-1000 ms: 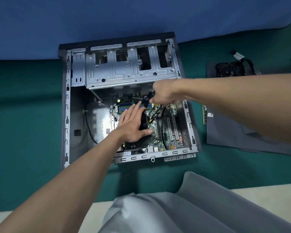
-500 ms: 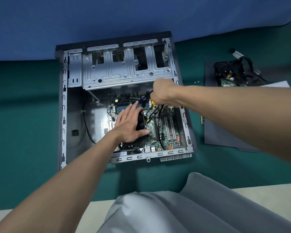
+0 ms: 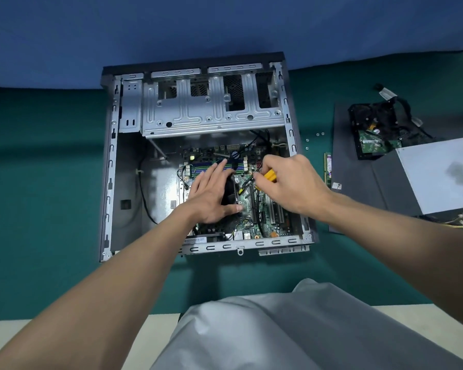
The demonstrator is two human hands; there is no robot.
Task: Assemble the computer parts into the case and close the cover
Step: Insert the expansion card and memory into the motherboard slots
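Observation:
An open grey computer case (image 3: 110, 182) lies on its side on the green mat, with a green motherboard (image 3: 254, 225) in its lower right part. My left hand (image 3: 211, 196) rests flat, fingers straight, on a black cooler (image 3: 229, 194) in the middle of the board. My right hand (image 3: 289, 182) grips a yellow-handled screwdriver (image 3: 270, 175) just right of the cooler, its tip down among black cables. An empty silver drive cage (image 3: 211, 110) spans the case's upper half.
The dark grey side cover (image 3: 358, 188) lies right of the case. On it sit a hard drive with cables (image 3: 372, 137) and a white power supply box (image 3: 439, 172). A RAM stick (image 3: 328, 166) and small screws (image 3: 314, 137) lie between case and cover.
My right hand has come down and to the right, from the board's top edge to beside the cooler, and the yellow handle now shows. My left hand stays on the cooler.

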